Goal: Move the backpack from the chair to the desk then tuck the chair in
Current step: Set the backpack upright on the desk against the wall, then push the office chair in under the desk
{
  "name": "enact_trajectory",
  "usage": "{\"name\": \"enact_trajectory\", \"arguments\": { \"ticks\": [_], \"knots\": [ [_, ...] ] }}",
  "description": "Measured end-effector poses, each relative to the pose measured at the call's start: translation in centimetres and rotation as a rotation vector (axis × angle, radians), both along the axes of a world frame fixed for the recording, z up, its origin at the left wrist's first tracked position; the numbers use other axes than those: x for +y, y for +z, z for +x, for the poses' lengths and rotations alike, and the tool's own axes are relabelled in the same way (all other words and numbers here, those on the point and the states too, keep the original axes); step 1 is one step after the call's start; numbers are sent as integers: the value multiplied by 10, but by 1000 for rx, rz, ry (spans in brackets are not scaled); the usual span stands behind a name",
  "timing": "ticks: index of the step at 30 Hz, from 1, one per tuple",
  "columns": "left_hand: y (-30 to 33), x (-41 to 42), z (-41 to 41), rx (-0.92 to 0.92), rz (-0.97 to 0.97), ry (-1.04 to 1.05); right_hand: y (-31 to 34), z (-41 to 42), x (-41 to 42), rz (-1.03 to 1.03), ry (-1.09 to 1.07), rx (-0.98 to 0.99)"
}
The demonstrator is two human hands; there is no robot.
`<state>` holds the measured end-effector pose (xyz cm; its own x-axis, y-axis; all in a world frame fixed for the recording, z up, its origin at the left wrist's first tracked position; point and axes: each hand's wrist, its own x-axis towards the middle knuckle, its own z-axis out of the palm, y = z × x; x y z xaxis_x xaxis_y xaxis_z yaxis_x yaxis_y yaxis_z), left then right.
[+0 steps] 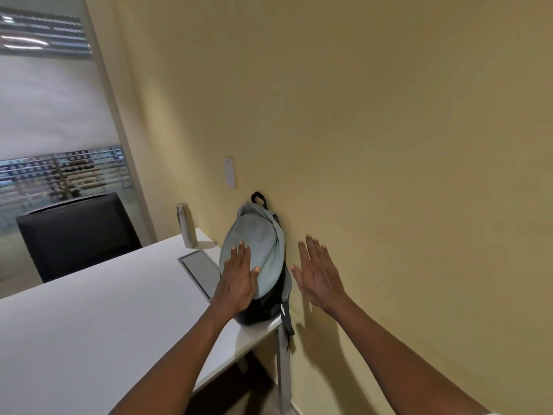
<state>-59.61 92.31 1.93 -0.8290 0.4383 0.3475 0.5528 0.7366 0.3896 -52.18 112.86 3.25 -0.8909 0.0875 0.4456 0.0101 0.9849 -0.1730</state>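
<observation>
Backpack (257, 253) is sitting upright on the desk (89, 339), lower centre of the frame, at the desk's right edge and leaning back against the yellow wall (389, 145). Pale grey-green upper, black base, black top loop pointing up, one black strap hanging down past the desk edge.

My left hand (238, 280) is lying flat on the front of the backpack, fingers stretched out and together, palm pressing the fabric, not gripping anything. My right hand (318, 271) is hanging in the air just right of the backpack, palm facing left, fingers spread wide, holding nothing, not touching the bag.

Metal bottle (186, 225) is standing upright on the desk near the wall, just left of and above the backpack in frame. Grey inset panel (200, 269) in the desktop is lying just left of the bag.

Black chair (77, 235) is showing at centre left of the frame, at the far side of the desk.
</observation>
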Motion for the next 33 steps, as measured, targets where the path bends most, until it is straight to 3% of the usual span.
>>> {"name": "enact_trajectory", "arguments": {
  "ticks": [33],
  "knots": [
    [20,-111,226,-25,-11,-106,18,254,-117,108,-235,28]
  ]
}}
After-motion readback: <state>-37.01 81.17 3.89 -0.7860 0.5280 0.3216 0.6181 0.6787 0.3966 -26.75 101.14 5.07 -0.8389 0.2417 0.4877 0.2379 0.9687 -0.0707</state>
